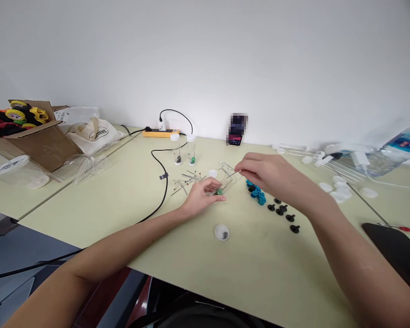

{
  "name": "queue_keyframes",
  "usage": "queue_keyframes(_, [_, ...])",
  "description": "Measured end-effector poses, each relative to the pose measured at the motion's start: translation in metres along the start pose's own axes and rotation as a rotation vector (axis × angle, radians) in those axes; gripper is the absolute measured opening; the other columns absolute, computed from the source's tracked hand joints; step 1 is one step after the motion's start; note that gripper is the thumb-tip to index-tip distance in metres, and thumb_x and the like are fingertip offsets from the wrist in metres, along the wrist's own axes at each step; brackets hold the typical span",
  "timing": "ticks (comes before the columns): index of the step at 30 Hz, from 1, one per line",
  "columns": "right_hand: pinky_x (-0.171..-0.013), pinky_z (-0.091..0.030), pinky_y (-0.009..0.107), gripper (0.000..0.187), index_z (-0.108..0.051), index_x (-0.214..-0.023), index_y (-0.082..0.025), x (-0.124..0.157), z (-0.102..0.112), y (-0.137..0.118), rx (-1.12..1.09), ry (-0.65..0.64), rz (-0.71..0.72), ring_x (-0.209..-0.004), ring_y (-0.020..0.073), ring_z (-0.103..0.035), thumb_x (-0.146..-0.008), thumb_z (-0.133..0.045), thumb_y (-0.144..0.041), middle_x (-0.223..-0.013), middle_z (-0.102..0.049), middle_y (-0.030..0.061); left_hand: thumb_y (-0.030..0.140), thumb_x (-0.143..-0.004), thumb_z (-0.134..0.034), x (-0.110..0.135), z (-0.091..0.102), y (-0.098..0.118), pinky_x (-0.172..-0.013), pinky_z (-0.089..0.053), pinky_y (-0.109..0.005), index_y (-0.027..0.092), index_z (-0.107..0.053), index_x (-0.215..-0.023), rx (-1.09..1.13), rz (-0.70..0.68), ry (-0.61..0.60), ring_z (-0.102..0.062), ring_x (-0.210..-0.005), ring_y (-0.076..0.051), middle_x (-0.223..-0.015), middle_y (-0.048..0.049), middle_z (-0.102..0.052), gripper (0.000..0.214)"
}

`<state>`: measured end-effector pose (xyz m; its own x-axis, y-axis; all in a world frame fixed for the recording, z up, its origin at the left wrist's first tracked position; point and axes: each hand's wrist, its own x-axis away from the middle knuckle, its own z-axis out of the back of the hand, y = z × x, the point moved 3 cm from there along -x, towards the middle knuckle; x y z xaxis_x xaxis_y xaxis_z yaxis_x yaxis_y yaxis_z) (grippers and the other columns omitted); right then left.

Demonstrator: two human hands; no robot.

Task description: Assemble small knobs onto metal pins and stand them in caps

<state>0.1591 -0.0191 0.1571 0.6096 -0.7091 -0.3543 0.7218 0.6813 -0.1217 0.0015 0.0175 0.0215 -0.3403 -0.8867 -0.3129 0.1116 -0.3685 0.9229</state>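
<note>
A clear tube [230, 183] is held tilted, one end rising to the right, with a small green piece [219, 192] near its lower end and a thin silvery rod [227, 186] slanting inside. A slim metal pin [231, 174], held aslant, is just beside the tube's raised end.

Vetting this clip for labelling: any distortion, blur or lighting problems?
Head view: edges look stretched, as on the bottle; head view: phone mostly pixelated; head view: diffuse light, faint shadows on the table; head view: clear tube in the left hand looks soft, outline hard to trace.
</note>
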Motion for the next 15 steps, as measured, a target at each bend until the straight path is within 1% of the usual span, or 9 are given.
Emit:
queue_keyframes(2, [-0.058,-0.04,0.026,0.023,-0.065,-0.092,-0.021,-0.003,-0.006,-0.005,-0.072,0.011,0.032,-0.069,0.0162,-0.058,-0.086,-0.042,-0.024,-0.085,-0.064,0.0055,0.031,-0.061,-0.072,0.001,-0.001,0.001,-0.08,-0.045,-0.03,0.018,-0.059,-0.089,0.01,-0.006,-0.005,-0.057,-0.086,-0.016,-0.09,-0.0035,-0.062,0.034])
queue_keyframes(4, [-0.06,-0.041,0.025,0.024,-0.062,-0.1,-0.022,-0.007,-0.012,-0.002,-0.191,0.082,0.01,-0.073,0.0157,-0.059,-0.087,-0.042,-0.025,-0.088,-0.065,0.0043,0.03,-0.061,-0.072,0.001,-0.002,0.0,-0.079,-0.045,-0.03,0.018,-0.059,-0.089,0.03,-0.005,-0.003,-0.057,-0.085,-0.015,-0.09,-0.0033,-0.062,0.033])
queue_keyframes(6, [-0.064,-0.043,0.026,0.024,-0.061,-0.1,-0.021,-0.011,-0.017,0.011,-0.314,0.23,-0.075,-0.073,0.0146,-0.059,-0.086,-0.043,-0.028,-0.09,-0.065,0.0038,0.03,-0.061,-0.072,0.001,-0.002,-0.002,-0.08,-0.045,-0.03,0.018,-0.059,-0.089,0.052,0.002,0.017,-0.057,-0.085,-0.015,-0.09,-0.0034,-0.061,0.034])
queue_keyframes(7, [-0.062,-0.043,0.025,0.023,-0.06,-0.099,-0.02,-0.013,-0.023,0.021,-0.377,0.287,-0.126,-0.071,0.0139,-0.058,-0.086,-0.043,-0.029,-0.089,-0.064,0.0039,0.029,-0.061,-0.072,0.0,-0.001,-0.003,-0.08,-0.045,-0.03,0.017,-0.059,-0.09,0.067,0.006,0.028,-0.057,-0.085,-0.015,-0.09,-0.0037,-0.061,0.034])
queue_keyframes(9, [-0.06,-0.043,0.025,0.024,-0.057,-0.1,-0.019,-0.018,-0.042,0.042,-0.474,0.309,-0.229,-0.068,0.0131,-0.057,-0.087,-0.04,-0.029,-0.084,-0.062,0.0035,0.029,-0.062,-0.072,0.0,-0.001,-0.005,-0.079,-0.045,-0.03,0.017,-0.058,-0.09,0.108,0.012,0.053,-0.057,-0.085,-0.015,-0.09,-0.0042,-0.061,0.034])
queue_keyframes(10, [-0.059,-0.043,0.024,0.023,-0.056,-0.099,-0.019,-0.021,-0.054,0.051,-0.492,0.288,-0.276,-0.067,0.0128,-0.057,-0.087,-0.04,-0.028,-0.082,-0.062,0.0032,0.028,-0.062,-0.072,-0.001,-0.001,-0.006,-0.077,-0.046,-0.03,0.017,-0.058,-0.091,0.133,0.014,0.064,-0.057,-0.085,-0.015,-0.089,-0.0043,-0.06,0.034])
queue_keyframes(12, [-0.059,-0.043,0.024,0.02,-0.056,-0.098,-0.019,-0.028,-0.084,0.065,-0.46,0.142,-0.351,-0.066,0.0126,-0.056,-0.083,-0.045,-0.026,-0.086,-0.061,0.0034,0.028,-0.062,-0.071,-0.001,0.0,-0.009,-0.075,-0.047,-0.029,0.017,-0.057,-0.091,0.174,0.024,0.08,-0.057,-0.084,-0.015,-0.088,-0.0042,-0.06,0.034])
queue_keyframes(14, [-0.065,-0.042,0.026,0.024,-0.056,-0.102,-0.019,-0.036,-0.112,0.069,-0.354,0.025,-0.359,-0.072,0.0138,-0.056,-0.079,-0.049,-0.023,-0.096,-0.059,0.0057,0.028,-0.061,-0.072,-0.001,0.0,-0.01,-0.073,-0.047,-0.028,0.016,-0.057,-0.089,0.199,0.039,0.092,-0.057,-0.082,-0.015,-0.087,-0.0041,-0.059,0.034])
queue_keyframes(15, [-0.066,-0.041,0.026,0.028,-0.055,-0.104,-0.018,-0.04,-0.123,0.068,-0.29,-0.032,-0.338,-0.074,0.0145,-0.055,-0.077,-0.052,-0.021,-0.1,-0.057,0.0071,0.028,-0.061,-0.072,-0.002,0.0,-0.011,-0.073,-0.047,-0.028,0.016,-0.057,-0.088,0.21,0.046,0.096,-0.057,-0.082,-0.015,-0.087,-0.0042,-0.059,0.034])
